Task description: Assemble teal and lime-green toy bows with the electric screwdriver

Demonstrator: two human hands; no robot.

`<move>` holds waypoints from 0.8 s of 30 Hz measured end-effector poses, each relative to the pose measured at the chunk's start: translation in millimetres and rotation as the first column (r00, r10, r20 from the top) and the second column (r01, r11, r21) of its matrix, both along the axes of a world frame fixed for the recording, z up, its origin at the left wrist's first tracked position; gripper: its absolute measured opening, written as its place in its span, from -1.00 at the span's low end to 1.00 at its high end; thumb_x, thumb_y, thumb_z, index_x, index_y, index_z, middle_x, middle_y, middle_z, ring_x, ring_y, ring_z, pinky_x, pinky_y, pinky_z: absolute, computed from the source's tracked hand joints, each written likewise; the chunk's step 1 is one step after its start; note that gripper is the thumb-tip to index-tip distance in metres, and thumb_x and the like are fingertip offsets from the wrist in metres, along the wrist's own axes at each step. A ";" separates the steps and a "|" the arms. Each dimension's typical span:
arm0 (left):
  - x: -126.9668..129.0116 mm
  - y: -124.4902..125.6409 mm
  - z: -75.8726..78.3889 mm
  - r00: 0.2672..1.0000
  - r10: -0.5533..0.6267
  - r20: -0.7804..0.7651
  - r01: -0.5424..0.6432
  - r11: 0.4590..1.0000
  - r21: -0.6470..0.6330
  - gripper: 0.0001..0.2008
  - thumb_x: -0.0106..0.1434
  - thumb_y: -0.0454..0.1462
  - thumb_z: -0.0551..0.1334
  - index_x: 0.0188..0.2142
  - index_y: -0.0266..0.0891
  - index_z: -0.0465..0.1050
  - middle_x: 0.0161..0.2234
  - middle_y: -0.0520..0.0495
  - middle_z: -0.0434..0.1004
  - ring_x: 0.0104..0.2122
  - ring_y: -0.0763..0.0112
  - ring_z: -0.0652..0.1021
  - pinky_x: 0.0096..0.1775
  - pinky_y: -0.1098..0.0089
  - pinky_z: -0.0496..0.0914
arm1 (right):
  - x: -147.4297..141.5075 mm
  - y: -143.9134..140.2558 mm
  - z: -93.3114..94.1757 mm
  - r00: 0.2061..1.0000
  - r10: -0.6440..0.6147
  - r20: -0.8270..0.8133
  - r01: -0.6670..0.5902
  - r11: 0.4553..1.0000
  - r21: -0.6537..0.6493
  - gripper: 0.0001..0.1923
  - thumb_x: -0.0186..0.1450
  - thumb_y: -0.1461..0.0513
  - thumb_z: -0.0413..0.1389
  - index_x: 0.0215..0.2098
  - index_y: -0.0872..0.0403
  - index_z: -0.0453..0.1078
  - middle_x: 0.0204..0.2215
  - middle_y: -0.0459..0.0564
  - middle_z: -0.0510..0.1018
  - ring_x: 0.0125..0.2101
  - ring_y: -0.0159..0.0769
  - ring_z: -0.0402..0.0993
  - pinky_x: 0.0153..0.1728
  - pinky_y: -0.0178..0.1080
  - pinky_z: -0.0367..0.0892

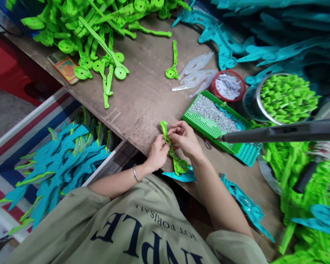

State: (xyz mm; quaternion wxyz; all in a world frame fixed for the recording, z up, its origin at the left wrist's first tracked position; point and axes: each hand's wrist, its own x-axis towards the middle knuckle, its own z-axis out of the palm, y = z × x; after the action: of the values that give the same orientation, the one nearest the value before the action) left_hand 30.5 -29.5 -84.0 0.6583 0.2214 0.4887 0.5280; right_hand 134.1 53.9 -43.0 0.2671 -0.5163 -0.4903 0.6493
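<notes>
While gripped: one green piece, two hands.

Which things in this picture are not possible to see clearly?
Head view only:
- Green part: its middle is covered by the left hand and right hand.
- Small metal pieces in the green tray: too small to identify.
- Teal pile: blurred and cut off by the top edge.
- Grey bar: cut off by the right edge.

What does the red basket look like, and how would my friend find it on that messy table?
Start at the green tray of tiny silver bits, near the middle of the wooden table. Just behind its far end sits the red basket, small, round and meshy, with pale flat pieces inside. It is the only red container there; the steel bowl beside it holds green bits.
</notes>
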 end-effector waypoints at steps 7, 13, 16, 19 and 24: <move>-0.6 0.1 -4.8 0.996 0.006 -0.088 -0.005 1.000 0.007 -0.81 0.28 -0.30 0.33 -0.17 -0.17 0.34 -0.33 0.04 0.58 -0.34 0.43 0.56 -0.22 0.43 0.48 | -5.5 -11.0 -5.7 0.978 -0.091 0.187 0.022 0.940 0.342 -0.62 0.01 0.28 0.10 -0.20 -0.03 0.16 -0.40 -0.16 0.47 -0.42 -0.34 0.46 -0.38 -0.24 0.41; -0.5 0.6 -3.4 0.995 0.009 -0.101 -0.006 0.999 0.032 -0.84 0.30 -0.31 0.31 -0.18 -0.16 0.35 -0.32 0.03 0.59 -0.31 0.42 0.57 -0.18 0.42 0.46 | -3.7 -18.5 6.6 0.932 -0.100 0.349 -0.098 0.856 0.508 -0.63 0.09 0.29 0.11 -0.14 -0.03 0.18 -0.40 -0.11 0.59 -0.44 -0.27 0.56 -0.35 -0.19 0.47; -0.5 -0.1 -3.1 0.994 0.009 -0.111 -0.005 0.999 0.032 -0.86 0.31 -0.31 0.30 -0.18 -0.17 0.36 -0.38 0.06 0.55 -0.35 0.43 0.55 -0.21 0.43 0.46 | -1.8 -21.4 8.8 0.931 -0.098 0.352 -0.099 0.859 0.502 -0.65 0.13 0.26 0.13 -0.12 -0.03 0.21 -0.39 -0.08 0.66 -0.40 -0.21 0.64 -0.32 -0.17 0.51; -0.8 -0.5 -3.2 0.992 0.015 -0.127 -0.011 0.999 0.035 -0.87 0.31 -0.31 0.28 -0.16 -0.17 0.37 -0.42 0.08 0.51 -0.38 0.43 0.54 -0.23 0.44 0.46 | 0.2 -26.2 4.7 0.925 -0.121 0.359 -0.085 0.858 0.507 -0.69 0.18 0.23 0.14 -0.10 -0.02 0.27 -0.38 -0.05 0.70 -0.35 -0.18 0.68 -0.28 -0.15 0.54; -1.2 -0.9 -3.7 0.991 0.017 -0.133 -0.011 0.999 0.046 -0.87 0.31 -0.31 0.28 -0.17 -0.17 0.37 -0.40 0.06 0.53 -0.35 0.42 0.56 -0.20 0.42 0.48 | 0.3 -32.3 -7.7 0.948 -0.199 0.250 0.046 0.859 0.510 -0.65 0.21 0.21 0.17 -0.04 -0.02 0.29 -0.30 -0.02 0.71 -0.29 -0.19 0.70 -0.23 -0.14 0.58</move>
State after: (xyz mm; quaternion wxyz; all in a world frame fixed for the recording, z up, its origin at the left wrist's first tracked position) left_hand 29.3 -30.4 -87.7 0.6153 0.2675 0.5212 0.5275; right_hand 134.4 21.6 -50.7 0.3564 -0.5509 -0.6409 0.3983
